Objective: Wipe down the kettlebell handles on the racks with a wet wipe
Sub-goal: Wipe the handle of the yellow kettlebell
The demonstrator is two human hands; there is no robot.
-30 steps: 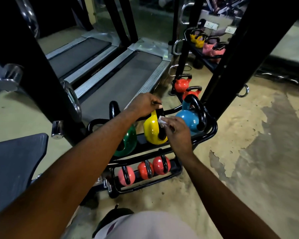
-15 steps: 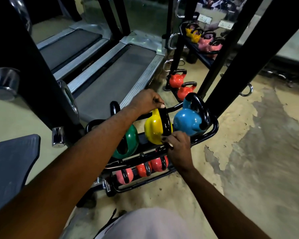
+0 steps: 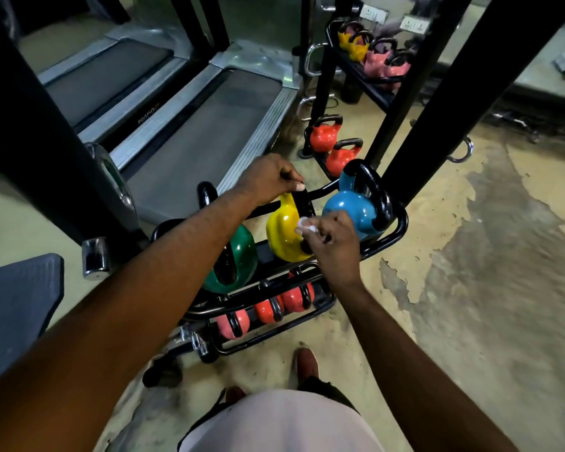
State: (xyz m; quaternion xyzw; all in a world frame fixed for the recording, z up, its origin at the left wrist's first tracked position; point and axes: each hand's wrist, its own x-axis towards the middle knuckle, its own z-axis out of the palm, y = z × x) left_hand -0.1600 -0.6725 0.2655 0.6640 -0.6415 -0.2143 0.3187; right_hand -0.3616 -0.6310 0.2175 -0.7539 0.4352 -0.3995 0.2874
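**Step in hand:** wiping the handle of the yellow kettlebell (image 3: 282, 230) on the upper tier of the near rack (image 3: 403, 220).

**Hands:**
- The left hand (image 3: 268, 177) is closed round the top of the black handle (image 3: 303, 203) and steadies the bell.
- The right hand (image 3: 333, 246) pinches the wet wipe (image 3: 307, 227) in its fingertips. It presses the wipe against the lower side of the same handle, close to where the handle meets the yellow body.

**Position of parts:** the yellow bell stands between the green kettlebell (image 3: 242, 252) and the blue kettlebell (image 3: 346, 207). Three small red and pink kettlebells (image 3: 294, 300) sit on the lower tier. A far rack (image 3: 372, 89) holds more bells.

**Progress (judgement):** which handles are already clean cannot be told. The far rack appears to be pending.

**Next move (judgement):**
1. Run the wipe along the rest of the handle loop.
2. Shift the left-hand grip so the covered section is exposed and can be wiped.
3. Proceed to a neighbouring bell.

Keep the bell steadied so that it does not roll against the blue one.
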